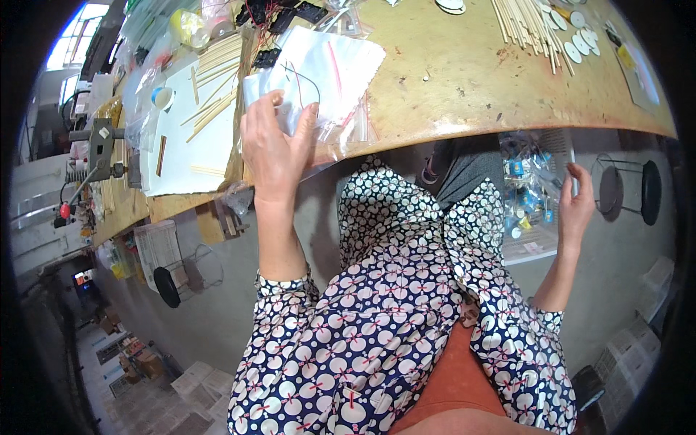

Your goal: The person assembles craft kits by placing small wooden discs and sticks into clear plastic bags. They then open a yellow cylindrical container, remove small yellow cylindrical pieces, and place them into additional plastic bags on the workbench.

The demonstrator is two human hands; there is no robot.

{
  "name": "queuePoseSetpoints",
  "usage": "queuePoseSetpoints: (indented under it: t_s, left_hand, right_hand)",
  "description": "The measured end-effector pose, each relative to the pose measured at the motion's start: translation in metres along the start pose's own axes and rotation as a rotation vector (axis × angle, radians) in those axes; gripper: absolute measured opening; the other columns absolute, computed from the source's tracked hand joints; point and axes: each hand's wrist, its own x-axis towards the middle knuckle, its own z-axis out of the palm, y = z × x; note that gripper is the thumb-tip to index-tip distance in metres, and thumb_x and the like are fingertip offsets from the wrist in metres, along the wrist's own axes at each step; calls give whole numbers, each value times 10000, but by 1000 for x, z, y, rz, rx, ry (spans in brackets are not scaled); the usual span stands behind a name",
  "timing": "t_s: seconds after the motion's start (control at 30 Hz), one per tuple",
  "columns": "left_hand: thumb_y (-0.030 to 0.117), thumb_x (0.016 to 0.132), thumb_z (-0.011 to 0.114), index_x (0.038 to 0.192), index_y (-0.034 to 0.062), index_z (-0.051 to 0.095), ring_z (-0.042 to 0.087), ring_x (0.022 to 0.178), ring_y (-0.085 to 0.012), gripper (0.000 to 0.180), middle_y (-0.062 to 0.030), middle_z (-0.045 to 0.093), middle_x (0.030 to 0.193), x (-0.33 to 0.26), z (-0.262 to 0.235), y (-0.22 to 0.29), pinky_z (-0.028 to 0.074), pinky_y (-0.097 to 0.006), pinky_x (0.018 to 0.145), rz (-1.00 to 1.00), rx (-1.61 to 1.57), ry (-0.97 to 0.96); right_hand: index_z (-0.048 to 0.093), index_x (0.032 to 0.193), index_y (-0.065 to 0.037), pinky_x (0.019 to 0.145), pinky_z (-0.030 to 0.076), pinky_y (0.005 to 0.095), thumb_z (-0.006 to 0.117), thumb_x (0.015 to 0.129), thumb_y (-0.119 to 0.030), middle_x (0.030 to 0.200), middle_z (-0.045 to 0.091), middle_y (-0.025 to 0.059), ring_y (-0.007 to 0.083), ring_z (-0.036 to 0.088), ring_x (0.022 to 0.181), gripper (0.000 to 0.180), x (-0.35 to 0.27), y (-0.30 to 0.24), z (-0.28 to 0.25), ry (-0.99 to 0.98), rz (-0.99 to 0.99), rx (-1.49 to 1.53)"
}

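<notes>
My left hand (279,145) rests on a pile of clear plastic bags (355,67) near the table's front edge. Its thumb and fingers are spread apart. A thin dark and red wire (310,83) lies on the bags just beyond the fingertips. To the right, beyond the table edge, my right hand (575,206) hangs beside a white crate (533,248), thumb and forefinger apart. Inside the crate are several clear bags with blue and yellow parts (523,192). One clear bag lies close to the right fingertips; whether they touch it is unclear.
Wooden sticks (216,109) lie on white sheets at the left, near a tape roll (162,98). Black battery holders (290,16) sit behind the bags. More sticks (525,29) and white discs (580,43) are at the far right. A metal clamp-like device (98,159) stands left; a stool (651,192) stands right.
</notes>
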Motion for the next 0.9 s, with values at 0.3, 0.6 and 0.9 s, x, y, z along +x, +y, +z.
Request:
queuePoseSetpoints:
  t_s: [0.3,0.6,0.9]
  left_hand:
    - [145,851,722,821,31,609,568,671,-199,164,-70,594,721,14,37,-8,475,-343,650,-179,-328,-196]
    - [67,970,575,1191,-9,545,586,852,-121,236,-30,648,936,16,49,-24,471,-255,785,-487,-1096,164]
    - [224,768,768,1074,37,603,538,1040,-293,395,-115,595,1100,11,39,21,446,-401,883,177,-251,-47]
  right_hand:
    - [686,1052,-67,1044,446,486,661,760,25,1063,705,82,280,649,1077,307,16,-154,56,-184,-736,371]
    - [585,1301,-102,1141,309,453,614,925,-368,1392,553,76,257,443,1358,462,66,-214,148,-291,-890,110]
    - [602,1229,-86,998,406,433,653,870,-393,1237,608,76,271,533,1201,475,65,-212,131,-261,-887,120]
